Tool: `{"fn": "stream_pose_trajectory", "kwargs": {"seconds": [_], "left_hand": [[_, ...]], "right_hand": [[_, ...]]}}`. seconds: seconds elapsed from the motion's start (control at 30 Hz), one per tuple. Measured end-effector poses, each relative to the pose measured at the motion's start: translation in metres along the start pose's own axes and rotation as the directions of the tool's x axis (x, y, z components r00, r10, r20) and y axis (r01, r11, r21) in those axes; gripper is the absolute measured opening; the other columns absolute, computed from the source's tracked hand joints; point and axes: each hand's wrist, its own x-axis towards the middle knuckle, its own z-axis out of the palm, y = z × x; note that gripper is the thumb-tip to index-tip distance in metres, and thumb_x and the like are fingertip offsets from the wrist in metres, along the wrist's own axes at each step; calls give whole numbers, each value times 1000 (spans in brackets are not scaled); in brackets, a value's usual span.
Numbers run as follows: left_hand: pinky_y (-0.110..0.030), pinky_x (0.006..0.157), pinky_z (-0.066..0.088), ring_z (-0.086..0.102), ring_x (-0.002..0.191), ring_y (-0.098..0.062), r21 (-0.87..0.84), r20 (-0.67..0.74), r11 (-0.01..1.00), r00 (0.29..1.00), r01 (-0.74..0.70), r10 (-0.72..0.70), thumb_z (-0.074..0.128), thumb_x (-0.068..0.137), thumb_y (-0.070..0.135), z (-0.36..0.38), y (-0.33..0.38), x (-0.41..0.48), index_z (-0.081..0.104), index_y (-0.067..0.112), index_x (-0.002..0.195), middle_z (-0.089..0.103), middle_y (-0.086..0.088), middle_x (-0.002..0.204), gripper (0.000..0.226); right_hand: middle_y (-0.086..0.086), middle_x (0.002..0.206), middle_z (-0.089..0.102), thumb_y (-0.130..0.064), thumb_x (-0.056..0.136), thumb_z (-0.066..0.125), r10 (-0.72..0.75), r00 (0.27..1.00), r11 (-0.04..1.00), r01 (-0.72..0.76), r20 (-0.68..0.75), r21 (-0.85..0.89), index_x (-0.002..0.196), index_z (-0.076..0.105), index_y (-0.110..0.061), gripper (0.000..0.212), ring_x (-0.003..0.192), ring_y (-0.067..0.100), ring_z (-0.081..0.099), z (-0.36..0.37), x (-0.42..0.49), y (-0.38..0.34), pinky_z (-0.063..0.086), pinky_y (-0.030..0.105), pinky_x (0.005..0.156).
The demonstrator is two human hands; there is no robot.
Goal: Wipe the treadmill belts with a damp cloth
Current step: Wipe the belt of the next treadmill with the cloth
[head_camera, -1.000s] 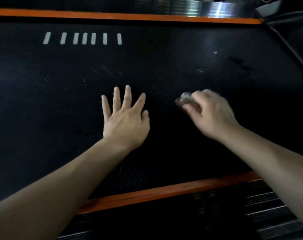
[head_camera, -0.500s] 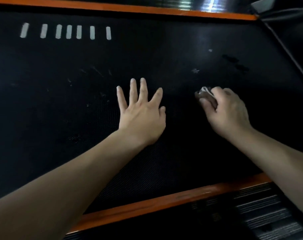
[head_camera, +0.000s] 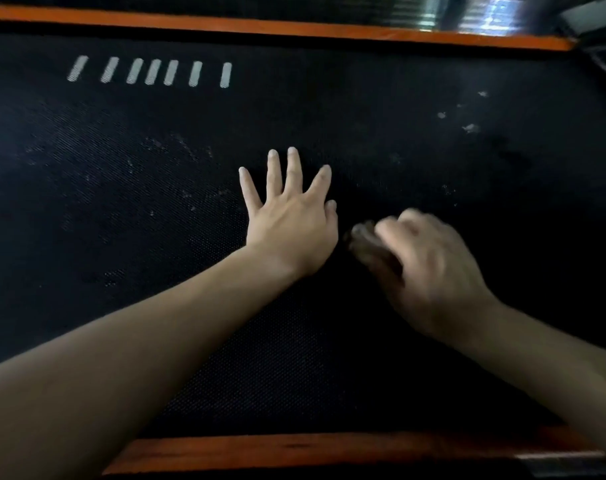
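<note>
Black belt (head_camera: 121,271) looks partly wiped: your right hand (head_camera: 429,271) grips the cloth (head_camera: 364,237), left hand (head_camera: 287,223) rests flat, fingers (head_camera: 293,168) spread; pale specks (head_camera: 471,128) to clear.

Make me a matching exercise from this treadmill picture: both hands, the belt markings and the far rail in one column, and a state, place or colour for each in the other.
1 left hand
2 right hand
3 white dashes
4 far rail

A orange
B grips the cloth
C flat on the belt, fingers spread
D in a row at the belt's far left

Pairs: 1-C, 2-B, 3-D, 4-A
</note>
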Motion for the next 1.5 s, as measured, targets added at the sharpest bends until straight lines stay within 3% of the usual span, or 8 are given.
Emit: {"fn": "stream_pose_trajectory", "kwargs": {"seconds": [0.23, 0.4, 0.57, 0.73, 0.9, 1.07, 1.27, 1.5], "left_hand": [[-54, 124, -17, -19, 158, -27, -87, -17, 988, 992, 125, -127, 31, 108, 44, 0, 3, 8, 12, 32, 164, -9, -11, 173, 61], [-57, 124, -16, -18, 158, -29, -48, -56, 985, 984, 166, -169, 28, 107, 48, 6, 11, 12, 14, 35, 164, -8, -11, 173, 60], [-61, 123, -15, -15, 158, -33, -34, -57, 984, 983, 175, -177, 31, 106, 48, 4, 16, 11, 20, 32, 162, -3, -14, 173, 59], [-61, 124, -9, -8, 158, -38, -117, -86, 978, 979, 173, -183, 45, 104, 32, -5, 20, 28, 45, 18, 141, 18, -23, 165, 40], [-64, 122, -12, -13, 158, -38, -113, -108, 976, 974, 187, -200, 37, 104, 35, 4, 19, 37, 32, 24, 153, 4, -16, 172, 50], [-65, 120, -15, -17, 158, -35, -38, -100, 980, 975, 195, -198, 30, 104, 50, 9, 17, 42, 14, 35, 163, -4, -13, 173, 63], [-73, 115, -18, -16, 156, -43, -27, -85, 969, 966, 244, -245, 31, 103, 58, 6, 31, 47, 26, 31, 158, -1, -19, 171, 61], [-63, 121, -15, -17, 158, -34, -10, -131, 982, 974, 187, -186, 27, 101, 61, 14, 27, 51, 16, 39, 162, -5, -17, 172, 66]], "right_hand": [[22, 92, 59, -50, 95, 48, 291, 927, 949, -310, -237, -48, 96, 53, -14, 36, 86, 46, 60, -3, 66, 74, 50, 50, 70], [1, 78, 41, -56, 95, 44, -79, 993, 997, 80, -88, 1, 85, 41, -28, 30, 71, 31, 53, 6, 50, 44, 36, 38, 64], [17, 93, 57, -52, 98, 49, 280, 935, 953, -298, -218, -50, 101, 56, -15, 38, 92, 45, 61, 0, 110, 87, 48, 48, 76], [0, 82, 43, -54, 98, 47, -75, 994, 997, 74, -81, -21, 90, 49, -23, 32, 81, 36, 58, 10, 92, 56, 36, 38, 67], [13, 99, 58, -52, 99, 50, 319, 933, 942, -331, -163, -48, 108, 56, -17, 37, 97, 41, 60, -2, 143, 97, 43, 42, 74], [1, 81, 47, -52, 97, 53, -59, 991, 998, 60, -116, 3, 86, 42, -26, 31, 76, 27, 51, 14, 117, 66, 39, 39, 68], [8, 97, 56, -53, 99, 49, 297, 938, 950, -309, -178, -46, 110, 56, -20, 35, 98, 40, 61, 1, 173, 107, 42, 41, 76], [3, 87, 54, -50, 96, 53, -30, 997, 999, 29, -73, -15, 91, 50, -25, 26, 84, 33, 59, 9, 180, 99, 43, 38, 69]]}}
